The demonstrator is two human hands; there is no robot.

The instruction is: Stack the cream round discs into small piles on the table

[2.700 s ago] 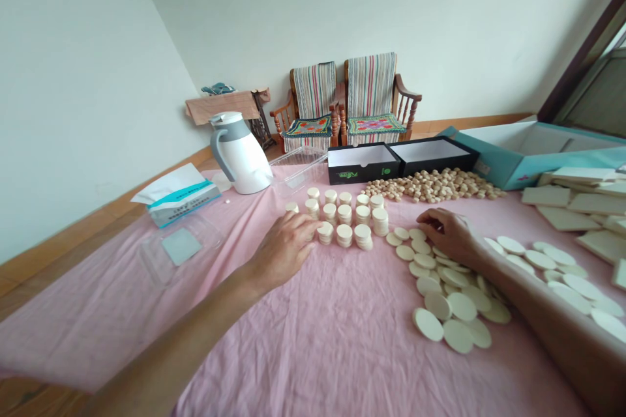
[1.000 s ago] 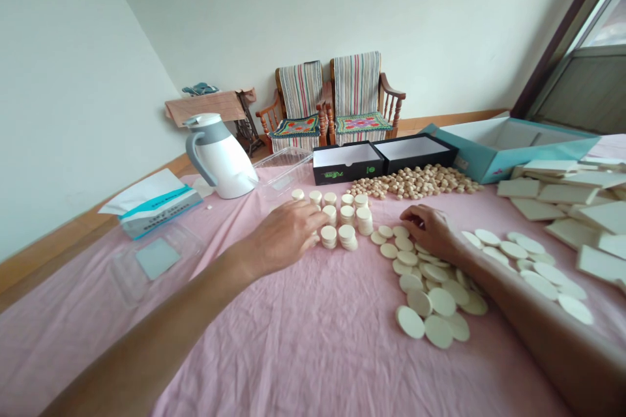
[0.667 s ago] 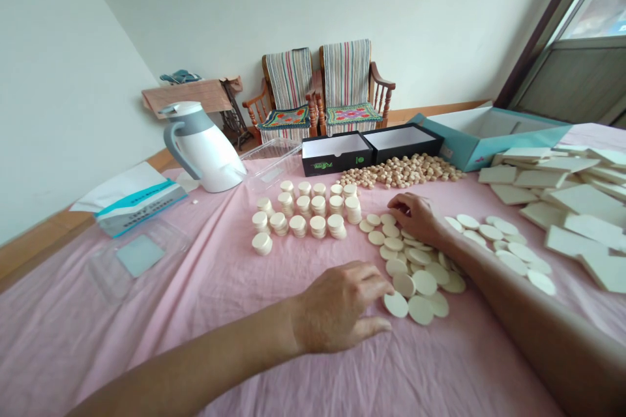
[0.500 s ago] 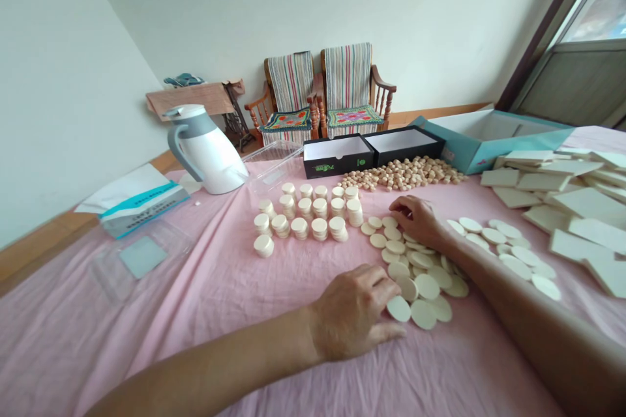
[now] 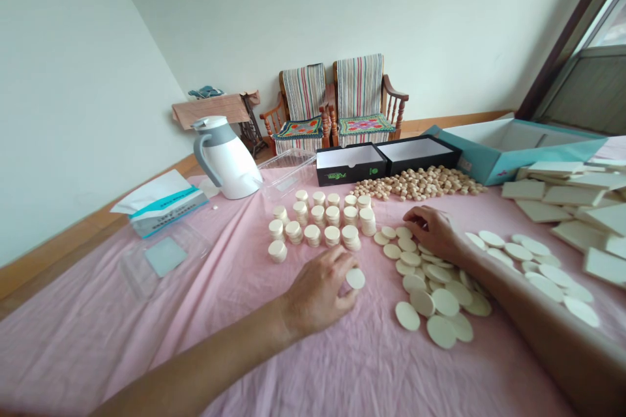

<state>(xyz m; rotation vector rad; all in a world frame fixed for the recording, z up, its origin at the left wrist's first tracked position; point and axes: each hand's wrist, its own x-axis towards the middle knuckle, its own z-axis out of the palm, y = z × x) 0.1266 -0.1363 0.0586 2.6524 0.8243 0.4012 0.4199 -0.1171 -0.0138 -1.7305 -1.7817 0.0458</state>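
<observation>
My left hand (image 5: 320, 290) is closed on a pale round wooden disc (image 5: 355, 278), gripped by its edge between thumb and fingers, just in front of several short stacks of small discs (image 5: 332, 236). My right hand (image 5: 433, 231) rests at the back of a loose pile of larger pale discs (image 5: 445, 302). Its fingers are curled down together, and whatever lies under them is hidden. Another spread of flat discs (image 5: 545, 287) lies to the right of my right forearm.
Pale rectangular boards (image 5: 567, 195) are heaped at the right. Small wooden beads (image 5: 425, 184) lie before black boxes (image 5: 349, 166) and a teal box (image 5: 493, 159). At the left are a white jug (image 5: 232, 166), a tissue box (image 5: 169, 208) and clear plastic trays (image 5: 134, 270).
My left hand has moved left from the disc pile towards the stacks, with one disc in its fingers. My right hand stays by the pile. The view has shifted slightly.
</observation>
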